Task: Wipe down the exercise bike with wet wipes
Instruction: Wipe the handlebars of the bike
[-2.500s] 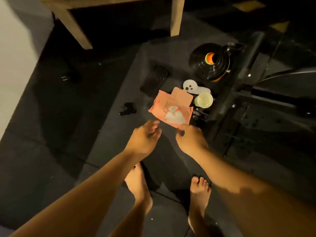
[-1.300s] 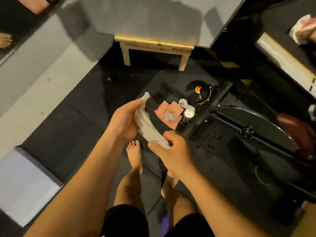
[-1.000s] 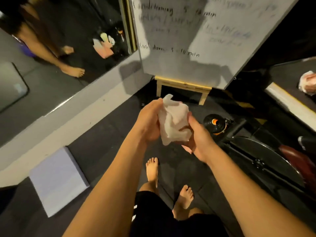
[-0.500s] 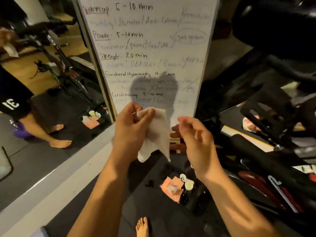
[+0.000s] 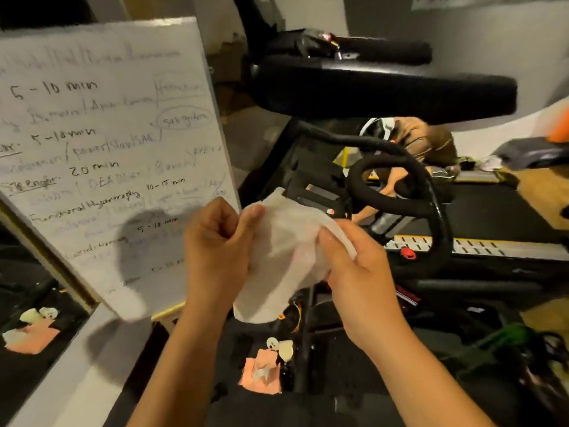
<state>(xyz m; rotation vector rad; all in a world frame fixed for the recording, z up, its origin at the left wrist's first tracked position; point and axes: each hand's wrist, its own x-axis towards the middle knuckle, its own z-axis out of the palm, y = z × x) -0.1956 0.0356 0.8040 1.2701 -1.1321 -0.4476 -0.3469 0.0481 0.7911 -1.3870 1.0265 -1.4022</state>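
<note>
A white wet wipe [image 5: 283, 257] hangs spread between both hands at chest height. My left hand [image 5: 215, 251] pinches its upper left edge with curled fingers. My right hand [image 5: 360, 272] grips its right side, thumb on top. Just behind the wipe stands the black exercise bike, with its padded handlebar [image 5: 385, 90] across the top and a looped black grip [image 5: 400, 183] at centre right. The pink wet wipe pack [image 5: 261, 374] lies on the dark floor below.
A whiteboard [image 5: 101, 149] with handwritten notes leans at the left, a mirror [image 5: 27, 318] beside it. Small round items [image 5: 280, 346] sit by the pack. A green cord [image 5: 492, 340] lies at the lower right. A treadmill edge [image 5: 468, 245] runs behind the bike.
I stood up from the floor pack with a wipe; the view rose to the bike's handlebars. My right hand, free half a second ago, now grips the wipe's right side.
</note>
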